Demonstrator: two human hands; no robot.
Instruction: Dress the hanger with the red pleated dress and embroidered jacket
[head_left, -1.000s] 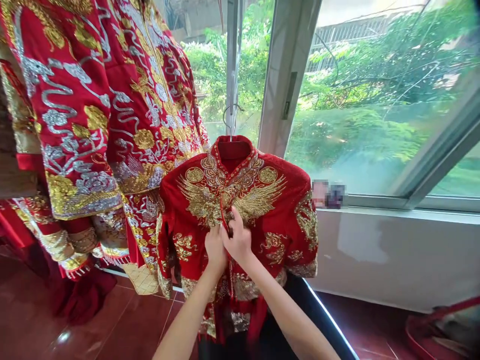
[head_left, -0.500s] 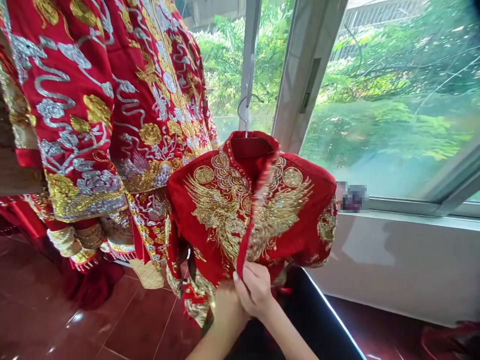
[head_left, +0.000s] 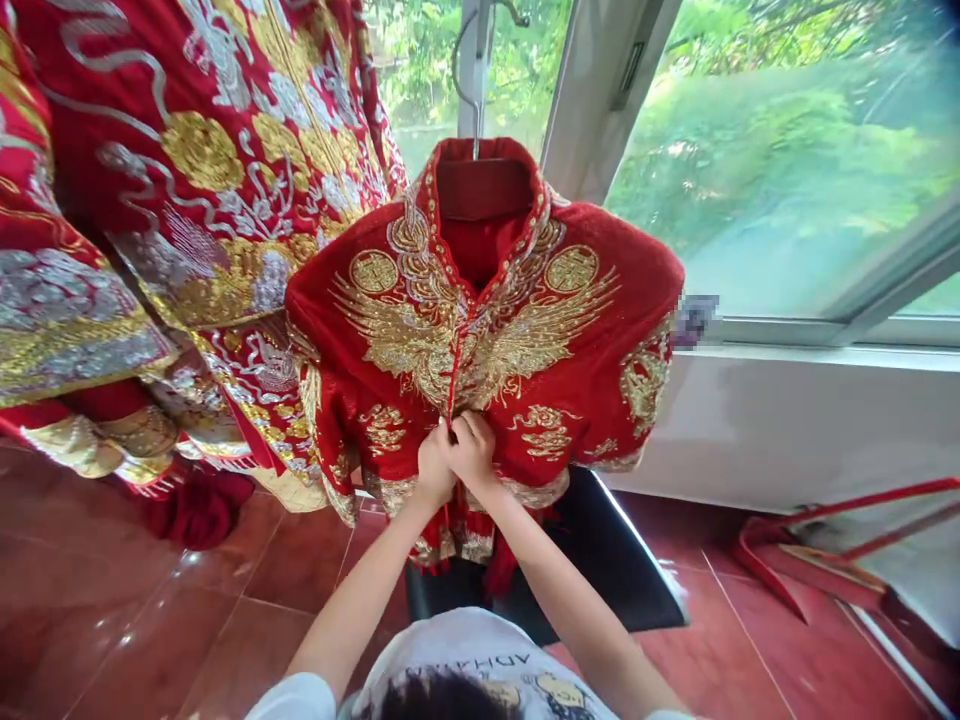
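- The left hand (head_left: 437,465) was narrow, its fingers pinching the front edge of the red jacket (head_left: 517,400) around the middle of the chest.
- The right hand (head_left: 474,450) touched the left one, with its fingers curled on the same front edge; which fastening lay under the fingertips, I could not tell, because the hands covered it.
- The red jacket was straight in front of the person, upright on a dark red hanger (head_left: 480,190), whose metal hook rose before the far window frame.
- Above the hands, a golden wing pattern (head_left: 540,340) spread to both sides, and the collar stood open in a V shape.
- Below the jacket, on the near side, was a black flat surface (head_left: 600,540) with a bright right edge.
- Nearest of all was the person's white shirt (head_left: 487,650), with printed letters and figures.
- At the left, other embroidered red garments (head_left: 202,150) hung close beside the jacket; dark red cloth (head_left: 199,510) lay below them.
- At the far right was a window (head_left: 772,180) with green leaves behind it, over a pale wall (head_left: 765,430).
- At the right, a red frame (head_left: 795,560) stood on the red tiled floor (head_left: 720,650).
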